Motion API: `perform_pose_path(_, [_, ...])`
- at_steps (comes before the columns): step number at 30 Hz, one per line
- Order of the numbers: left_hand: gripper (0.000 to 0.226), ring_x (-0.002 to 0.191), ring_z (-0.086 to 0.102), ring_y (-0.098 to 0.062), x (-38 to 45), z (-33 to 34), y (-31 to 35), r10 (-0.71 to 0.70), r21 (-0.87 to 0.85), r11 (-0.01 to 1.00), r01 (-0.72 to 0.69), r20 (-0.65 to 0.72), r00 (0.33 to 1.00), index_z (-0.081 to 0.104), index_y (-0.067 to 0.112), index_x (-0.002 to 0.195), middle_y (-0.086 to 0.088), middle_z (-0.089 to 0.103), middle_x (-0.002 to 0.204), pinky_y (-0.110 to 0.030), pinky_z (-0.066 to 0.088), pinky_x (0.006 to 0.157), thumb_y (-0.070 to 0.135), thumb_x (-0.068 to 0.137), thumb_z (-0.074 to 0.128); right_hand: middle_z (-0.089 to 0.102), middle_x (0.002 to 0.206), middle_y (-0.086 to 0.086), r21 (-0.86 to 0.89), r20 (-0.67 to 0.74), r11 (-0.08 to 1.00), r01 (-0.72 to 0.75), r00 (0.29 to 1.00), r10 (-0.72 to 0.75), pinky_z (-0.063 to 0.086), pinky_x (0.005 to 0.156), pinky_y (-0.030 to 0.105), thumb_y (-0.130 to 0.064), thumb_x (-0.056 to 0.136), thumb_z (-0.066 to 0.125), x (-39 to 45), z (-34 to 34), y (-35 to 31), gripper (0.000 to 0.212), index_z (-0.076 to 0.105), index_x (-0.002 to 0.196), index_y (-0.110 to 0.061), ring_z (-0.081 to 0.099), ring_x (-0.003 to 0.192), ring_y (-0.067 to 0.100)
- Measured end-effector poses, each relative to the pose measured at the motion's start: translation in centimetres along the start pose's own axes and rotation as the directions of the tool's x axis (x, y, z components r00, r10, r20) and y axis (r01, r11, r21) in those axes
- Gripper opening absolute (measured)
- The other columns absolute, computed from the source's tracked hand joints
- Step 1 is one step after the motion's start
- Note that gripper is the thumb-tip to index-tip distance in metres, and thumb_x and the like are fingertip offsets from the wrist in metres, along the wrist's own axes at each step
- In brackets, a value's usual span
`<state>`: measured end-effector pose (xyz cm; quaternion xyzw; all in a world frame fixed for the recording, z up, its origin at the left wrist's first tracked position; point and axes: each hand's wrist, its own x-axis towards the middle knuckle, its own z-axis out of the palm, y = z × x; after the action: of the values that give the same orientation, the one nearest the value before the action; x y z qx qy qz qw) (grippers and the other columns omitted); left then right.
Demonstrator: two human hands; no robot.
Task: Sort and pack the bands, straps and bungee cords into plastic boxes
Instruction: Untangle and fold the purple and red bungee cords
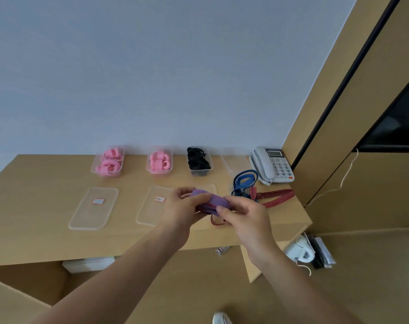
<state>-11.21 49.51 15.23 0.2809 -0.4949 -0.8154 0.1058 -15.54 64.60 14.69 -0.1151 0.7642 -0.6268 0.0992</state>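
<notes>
We held the purple striped strap (209, 201) above the desk (42, 190), left hand (183, 208) pinching one end and right hand (243, 212) gripping the other, apparently folding it small enough for the empty box (235, 161). Blue cord (244, 180) and red cord (277, 195) lay unsorted beside the telephone (272, 164), near that box, presumably awaiting packing.
</notes>
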Motion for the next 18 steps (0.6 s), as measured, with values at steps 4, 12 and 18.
perform_pose_path(4, [0.049, 0.094, 0.065, -0.038, 3.5, -0.2, 0.2, -0.077, -0.131, 0.988, 0.079, 0.016, 0.997, 0.048, -0.019, 0.129, -0.03, 0.061, 0.107, -0.052, 0.057, 0.095, -0.007, 0.086, 0.07, 0.077, 0.087, -0.007, 0.026, 0.008, 0.998, -0.054, 0.999, 0.054, 0.059, 0.068, 0.027, -0.017, 0.081, 0.083, 3.9, 0.4, 0.9, 0.02, 0.077, 0.094, -0.03, 0.073, 0.078, 0.014])
perform_pose_path(12, [0.054, 0.083, 0.069, -0.03, 12.6, 3.4, 0.4, -0.075, -0.093, 0.994, 0.066, -0.102, 0.992, 0.047, -0.009, 0.127, -0.023, 0.067, 0.101, -0.036, 0.062, 0.071, -0.011, 0.08, 0.073, 0.074, 0.103, -0.012, -0.195, 0.225, 0.974, -0.112, 0.962, 0.155, 0.061, 0.077, 0.031, -0.039, 0.087, 0.076, 15.0, -0.5, 2.5, 0.042, 0.068, 0.127, -0.029, 0.072, 0.081, 0.008])
perform_pose_path(18, [0.048, 0.074, 0.072, -0.021, 20.7, 7.8, 0.1, -0.074, -0.009, 0.997, 0.074, -0.093, 0.993, 0.053, 0.0, 0.115, -0.018, 0.067, 0.101, -0.029, 0.058, 0.066, -0.013, 0.075, 0.077, 0.077, 0.084, -0.004, -0.057, 0.32, 0.953, -0.298, 0.899, 0.3, 0.053, 0.063, 0.024, -0.022, 0.091, 0.074, 23.8, -3.2, 3.7, 0.014, 0.077, 0.105, -0.025, 0.064, 0.071, 0.008])
